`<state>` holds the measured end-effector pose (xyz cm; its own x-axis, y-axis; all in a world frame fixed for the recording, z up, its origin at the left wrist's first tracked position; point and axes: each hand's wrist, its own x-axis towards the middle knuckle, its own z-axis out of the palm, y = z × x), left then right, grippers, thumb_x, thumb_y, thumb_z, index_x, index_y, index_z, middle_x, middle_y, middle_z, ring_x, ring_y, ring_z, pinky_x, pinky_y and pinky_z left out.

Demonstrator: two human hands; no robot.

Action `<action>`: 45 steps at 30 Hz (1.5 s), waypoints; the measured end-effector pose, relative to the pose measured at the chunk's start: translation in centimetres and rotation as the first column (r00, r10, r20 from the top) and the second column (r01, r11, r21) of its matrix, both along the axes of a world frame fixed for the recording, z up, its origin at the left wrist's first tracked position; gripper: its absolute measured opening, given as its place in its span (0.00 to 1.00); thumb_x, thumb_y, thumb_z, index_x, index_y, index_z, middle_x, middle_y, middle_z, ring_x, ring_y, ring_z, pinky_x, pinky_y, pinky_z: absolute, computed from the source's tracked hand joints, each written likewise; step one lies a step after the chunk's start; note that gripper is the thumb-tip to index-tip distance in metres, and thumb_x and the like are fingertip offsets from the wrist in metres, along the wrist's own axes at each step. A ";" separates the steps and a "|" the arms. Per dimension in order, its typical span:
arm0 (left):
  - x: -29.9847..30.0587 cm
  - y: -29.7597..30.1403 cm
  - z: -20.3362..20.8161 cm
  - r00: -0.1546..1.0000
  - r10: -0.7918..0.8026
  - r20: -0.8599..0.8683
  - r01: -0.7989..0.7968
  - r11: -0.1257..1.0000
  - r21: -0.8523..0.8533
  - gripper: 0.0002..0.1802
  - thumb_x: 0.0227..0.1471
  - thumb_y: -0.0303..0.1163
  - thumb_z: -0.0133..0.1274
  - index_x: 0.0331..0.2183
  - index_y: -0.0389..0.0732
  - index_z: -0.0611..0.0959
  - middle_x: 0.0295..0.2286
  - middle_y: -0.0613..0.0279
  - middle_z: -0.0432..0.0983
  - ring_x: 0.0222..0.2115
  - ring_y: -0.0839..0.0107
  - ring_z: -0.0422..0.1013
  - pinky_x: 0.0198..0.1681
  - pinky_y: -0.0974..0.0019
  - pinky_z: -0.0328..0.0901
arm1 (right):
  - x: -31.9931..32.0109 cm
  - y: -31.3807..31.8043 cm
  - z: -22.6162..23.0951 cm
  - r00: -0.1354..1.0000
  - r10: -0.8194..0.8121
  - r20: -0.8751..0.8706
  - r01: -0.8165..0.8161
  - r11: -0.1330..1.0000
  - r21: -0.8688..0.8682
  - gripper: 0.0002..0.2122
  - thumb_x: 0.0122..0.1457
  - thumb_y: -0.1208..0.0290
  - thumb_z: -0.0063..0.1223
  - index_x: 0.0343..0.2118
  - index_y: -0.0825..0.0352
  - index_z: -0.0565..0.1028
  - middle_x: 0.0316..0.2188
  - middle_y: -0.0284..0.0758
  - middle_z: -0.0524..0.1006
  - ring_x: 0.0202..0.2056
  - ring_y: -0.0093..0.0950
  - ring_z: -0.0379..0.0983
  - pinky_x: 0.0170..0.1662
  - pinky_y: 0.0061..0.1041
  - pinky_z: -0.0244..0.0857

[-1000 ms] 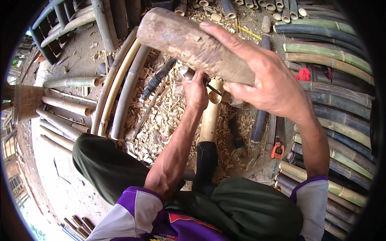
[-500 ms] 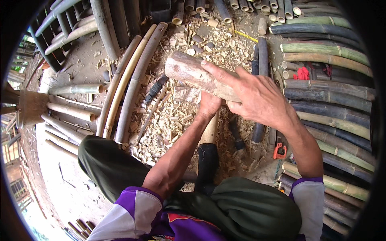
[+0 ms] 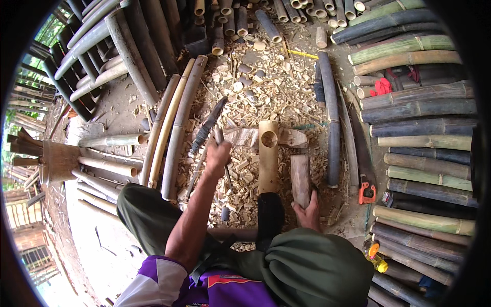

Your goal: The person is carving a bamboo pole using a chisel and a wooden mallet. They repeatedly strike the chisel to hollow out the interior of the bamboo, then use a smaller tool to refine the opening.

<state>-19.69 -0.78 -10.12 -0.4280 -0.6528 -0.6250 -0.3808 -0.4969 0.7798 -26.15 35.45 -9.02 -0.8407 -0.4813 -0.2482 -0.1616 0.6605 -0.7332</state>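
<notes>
The smooth, pale bamboo tube (image 3: 268,171), round-holed, sits at three o'clock from the left hand (image 3: 219,155) and eleven from the right hand (image 3: 308,212). The right grips a rough, oblong wooden block (image 3: 300,176); the left clasps a slim, rod-like tool (image 3: 219,135).

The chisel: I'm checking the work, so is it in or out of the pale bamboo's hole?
Out: the left hand holds the chisel left of the pale bamboo, apart from it; the hole shows uncovered.

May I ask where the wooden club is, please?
In the head view, the wooden club is in the right hand, right of the holed bamboo tube.
</notes>
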 end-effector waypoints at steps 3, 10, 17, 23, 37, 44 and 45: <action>3.2 2.3 -3.8 0.983 -0.077 0.167 0.087 0.995 -0.055 0.12 0.51 0.31 0.53 0.32 0.31 0.76 0.21 0.63 0.70 0.18 0.73 0.65 0.19 0.65 0.60 | 1.9 0.3 -2.0 0.996 -0.007 0.090 0.011 0.999 -0.037 0.41 0.52 0.62 0.67 0.62 0.79 0.56 0.50 0.59 0.71 0.52 0.53 0.70 0.55 0.43 0.63; -5.1 2.2 6.1 0.963 -0.258 0.072 0.266 0.884 -0.386 0.16 0.54 0.38 0.54 0.26 0.33 0.76 0.18 0.57 0.73 0.19 0.69 0.70 0.24 0.58 0.64 | -5.1 -2.7 -0.5 0.977 -0.102 -0.188 0.102 0.995 -0.007 0.37 0.55 0.64 0.64 0.62 0.78 0.57 0.52 0.58 0.69 0.52 0.54 0.70 0.53 0.42 0.65; -13.2 5.2 7.1 0.914 0.054 -0.401 0.071 0.954 0.291 0.07 0.59 0.29 0.48 0.34 0.35 0.73 0.23 0.61 0.69 0.23 0.69 0.68 0.27 0.60 0.69 | -12.1 -7.4 2.8 0.846 0.120 -0.519 -0.168 0.985 -0.047 0.34 0.64 0.57 0.53 0.67 0.68 0.54 0.51 0.51 0.68 0.53 0.48 0.67 0.57 0.51 0.61; -15.3 13.0 8.2 0.890 -0.259 -0.374 0.298 0.953 0.050 0.34 0.57 0.41 0.55 0.58 0.31 0.68 0.53 0.40 0.69 0.57 0.53 0.63 0.64 0.55 0.54 | -10.1 -8.2 2.4 0.999 -0.010 -0.030 0.000 0.956 -0.292 0.30 0.59 0.88 0.43 0.66 0.63 0.60 0.36 0.36 0.73 0.36 0.26 0.74 0.34 0.26 0.70; -9.1 12.6 3.6 0.848 -0.487 -0.210 0.506 0.862 0.044 0.19 0.57 0.37 0.53 0.46 0.36 0.82 0.38 0.59 0.80 0.41 0.70 0.74 0.41 0.64 0.70 | -19.2 0.4 -4.9 0.956 -0.210 -0.206 0.285 0.830 0.479 0.39 0.47 0.64 0.69 0.62 0.68 0.62 0.56 0.53 0.68 0.57 0.50 0.66 0.58 0.44 0.63; -9.2 13.1 2.2 0.810 -0.531 -0.248 0.555 0.831 0.035 0.19 0.56 0.40 0.55 0.44 0.37 0.83 0.35 0.62 0.80 0.36 0.71 0.74 0.39 0.65 0.70 | -15.8 0.4 -3.6 0.901 -0.298 -0.314 0.358 0.921 0.154 0.29 0.48 0.67 0.65 0.53 0.72 0.68 0.45 0.52 0.74 0.46 0.49 0.73 0.51 0.43 0.66; -9.1 13.1 1.8 0.805 -0.531 -0.265 0.552 0.833 0.009 0.20 0.56 0.41 0.55 0.44 0.37 0.83 0.35 0.62 0.80 0.36 0.71 0.75 0.39 0.65 0.70 | -15.1 -0.4 -2.6 0.895 -0.284 -0.344 0.350 0.925 0.147 0.26 0.48 0.67 0.64 0.49 0.72 0.70 0.41 0.50 0.76 0.42 0.50 0.75 0.48 0.43 0.68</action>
<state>-28.81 12.35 -8.28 -0.8402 -0.2212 -0.4951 -0.4127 -0.3314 0.8484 -41.27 35.09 -11.65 -0.9895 -0.1441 -0.0115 -0.1165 0.8419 -0.5270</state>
